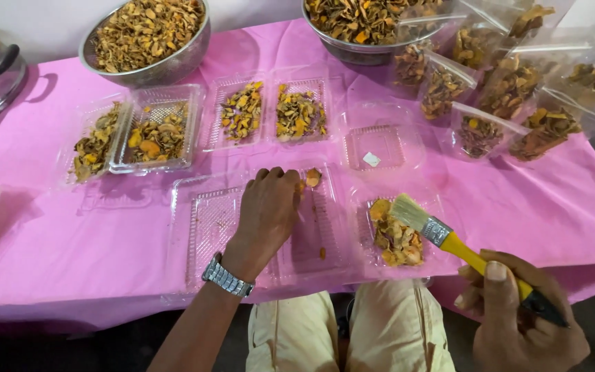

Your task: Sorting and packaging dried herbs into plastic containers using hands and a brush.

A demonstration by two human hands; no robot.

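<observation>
The right hand (518, 313) is closed around the yellow handle of a paintbrush (449, 241), bristles resting over a clear tray of dried yellow slices (395, 238) just beyond it. Beside that, the left hand (268, 210) lies palm down, fingers curled, holding nothing, on an open empty clamshell tray (208, 227). Farther off stand two steel bowls (147, 38) of slices, and several filled clear bags (511, 89).

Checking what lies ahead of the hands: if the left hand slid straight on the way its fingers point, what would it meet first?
The left hand points away from the body over an open clear tray. First in line is probably the orange-yellow dried piece at its fingertips, then the filled trays beyond; depth is unclear.
</observation>
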